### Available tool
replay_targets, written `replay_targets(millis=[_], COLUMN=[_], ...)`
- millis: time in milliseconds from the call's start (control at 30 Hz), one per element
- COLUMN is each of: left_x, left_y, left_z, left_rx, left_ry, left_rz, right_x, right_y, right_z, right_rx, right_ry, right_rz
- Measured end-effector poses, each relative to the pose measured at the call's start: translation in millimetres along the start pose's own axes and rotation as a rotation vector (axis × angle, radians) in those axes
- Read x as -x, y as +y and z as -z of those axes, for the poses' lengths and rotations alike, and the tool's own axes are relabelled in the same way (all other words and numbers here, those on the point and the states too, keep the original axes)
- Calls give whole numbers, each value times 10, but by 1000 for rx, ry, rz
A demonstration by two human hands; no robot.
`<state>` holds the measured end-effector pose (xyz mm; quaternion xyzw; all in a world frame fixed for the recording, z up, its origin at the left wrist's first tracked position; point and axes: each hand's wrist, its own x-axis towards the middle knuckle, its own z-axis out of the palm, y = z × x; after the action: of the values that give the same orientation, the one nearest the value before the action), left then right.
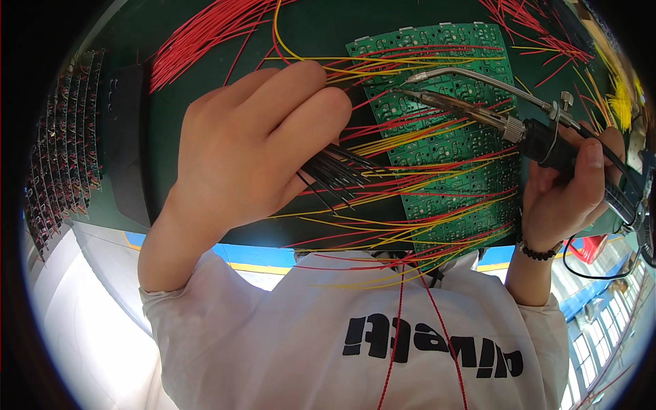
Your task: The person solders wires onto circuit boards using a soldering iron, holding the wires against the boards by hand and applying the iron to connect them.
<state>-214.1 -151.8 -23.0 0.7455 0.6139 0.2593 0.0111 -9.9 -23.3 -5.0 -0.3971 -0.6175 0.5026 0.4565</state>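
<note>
My left hand is closed around a bundle of thin black wires, whose ends point right toward a green circuit board panel. Rows of red and yellow wires run leftward off the panel, some passing below my left hand. In my right hand is a soldering iron with a dark handle. A thin curved metal tube is clamped to it and ends near its tip. That tip hovers at or over the upper left part of the panel; contact cannot be made out.
A pile of loose red wires lies at the far left, more red wires at the far right. Beside a black holder, several populated boards stand in rows at the left. Yellow wires bunch at the right edge.
</note>
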Motion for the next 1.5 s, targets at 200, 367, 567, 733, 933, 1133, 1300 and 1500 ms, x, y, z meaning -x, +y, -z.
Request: replay_targets(millis=[200,367,567,733,933,1133,1300,1500], left_x=[3,4,1,-6,-32,-22,-89,-91], left_y=[-11,-6,-10,12,13,27,-50,-52], left_z=[-12,-6,-18,4,20,68,227,352], left_rx=[0,3,-13,-3,6,14,9,650], left_ry=[-9,-22,-17,-34,-54,-66,193,352], left_rz=[-10,-2,-5,18,43,73,91,243], right_x=[-7,-24,-2,-21,-23,-51,-39,-35], right_y=[3,72,47,170,45,42,-15,-50], right_z=[-8,60,-21,38,7,57,89,126], right_rx=[10,-48,51,127,28,13,-94,-200], right_ry=[2,-80,76,28,90,-35,31,52], right_rz=[-29,21,-23,179,27,101,38,51])
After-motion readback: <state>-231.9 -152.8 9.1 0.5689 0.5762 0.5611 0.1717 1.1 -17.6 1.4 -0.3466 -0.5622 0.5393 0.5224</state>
